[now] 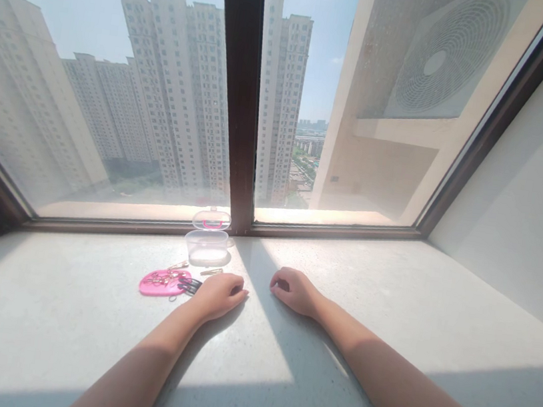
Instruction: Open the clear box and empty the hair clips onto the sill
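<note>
My left hand (219, 292) rests on the pale stone windowsill (84, 312) with its fingers curled under, nothing visible in them. Just left of it lies a pink oval lid or tray (163, 283) with several small metal clips on it, and a few dark clips (190, 284) touch the hand's edge. Behind these stands a clear plastic box (205, 247) with its clear lid (211, 219) tipped up against the window frame. My right hand (294, 289) lies a short way to the right, fingers curled into a loose fist on the sill.
A dark brown window frame (239, 91) with a central post runs along the back of the sill. A white wall (529, 199) closes the right side. Tall buildings and an outdoor fan unit show through the glass.
</note>
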